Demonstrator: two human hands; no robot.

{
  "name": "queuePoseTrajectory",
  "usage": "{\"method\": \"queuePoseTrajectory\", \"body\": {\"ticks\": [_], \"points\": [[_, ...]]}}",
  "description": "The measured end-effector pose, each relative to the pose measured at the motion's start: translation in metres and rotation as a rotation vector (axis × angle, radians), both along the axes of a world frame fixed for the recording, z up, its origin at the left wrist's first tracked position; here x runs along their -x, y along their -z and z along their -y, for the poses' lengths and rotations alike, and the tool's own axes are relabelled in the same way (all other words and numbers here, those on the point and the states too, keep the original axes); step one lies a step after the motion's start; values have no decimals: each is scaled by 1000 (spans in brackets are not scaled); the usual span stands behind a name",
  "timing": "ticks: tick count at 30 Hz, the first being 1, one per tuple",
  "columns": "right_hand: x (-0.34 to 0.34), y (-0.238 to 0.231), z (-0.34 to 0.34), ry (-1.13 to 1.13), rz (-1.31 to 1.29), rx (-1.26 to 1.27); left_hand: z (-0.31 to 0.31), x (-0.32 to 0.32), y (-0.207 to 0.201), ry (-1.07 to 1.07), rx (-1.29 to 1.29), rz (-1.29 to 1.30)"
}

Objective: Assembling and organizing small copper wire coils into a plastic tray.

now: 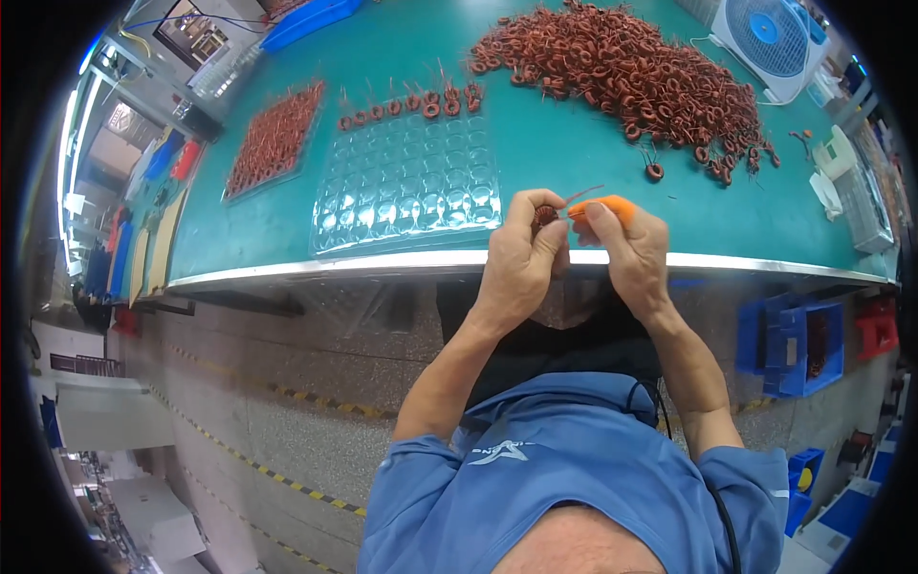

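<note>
My left hand (517, 256) pinches a small ring-shaped copper coil (545, 218) between thumb and fingers, just above the table's front edge. A thin copper lead (585, 192) sticks out from it toward the upper right. My right hand (626, 244) is closed beside it, with an orange covering (617, 208) over the index finger. Its thumb and fingertip press together at the coil's lead; the exact grip is partly hidden. Left of my hands lies a clear plastic tray (406, 182) with round pockets. Coils with upright leads stand along its far rows.
A large heap of copper coils (612, 72) covers the far right of the green table (545, 158). One loose coil (654, 172) lies in front. A filled tray (274, 142) stands left, a fan (765, 38) at the back right. Blue crates (792, 344) sit below the table.
</note>
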State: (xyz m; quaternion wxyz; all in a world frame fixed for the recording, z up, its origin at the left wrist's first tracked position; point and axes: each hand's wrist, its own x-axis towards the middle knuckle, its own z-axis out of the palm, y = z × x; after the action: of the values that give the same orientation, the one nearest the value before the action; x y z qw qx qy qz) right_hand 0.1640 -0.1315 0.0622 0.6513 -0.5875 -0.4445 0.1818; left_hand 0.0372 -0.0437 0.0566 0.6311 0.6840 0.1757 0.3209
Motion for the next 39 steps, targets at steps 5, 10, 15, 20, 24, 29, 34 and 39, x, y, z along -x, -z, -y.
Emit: {"method": "queuePoseTrajectory", "body": {"ticks": [5, 10, 15, 20, 24, 29, 34, 39], "points": [[-16, -5, 0, -96, -252, 190, 2, -3, 5, -11, 62, 56], [-14, 9, -4, -161, -196, 168, -14, 18, 11, 198, 376, 26], [-21, 16, -5, -292, -427, 232, -9, 16, 19, 132, -87, -124], [-12, 15, 0, -332, -372, 108, -2, 18, 21, 147, 11, -64], [6, 19, 10, -48, -17, 57, 20, 13, 29, 52, 115, 26], [1, 18, 4, -175, -379, 11, 26, 14, 32, 32, 230, 79], [-5, 29, 0, -247, -288, 42, 17, 7, 35, 2, 349, 111], [-4, 32, 5, -23, -274, 231, 7, 4, 46, -88, 210, 8]]}}
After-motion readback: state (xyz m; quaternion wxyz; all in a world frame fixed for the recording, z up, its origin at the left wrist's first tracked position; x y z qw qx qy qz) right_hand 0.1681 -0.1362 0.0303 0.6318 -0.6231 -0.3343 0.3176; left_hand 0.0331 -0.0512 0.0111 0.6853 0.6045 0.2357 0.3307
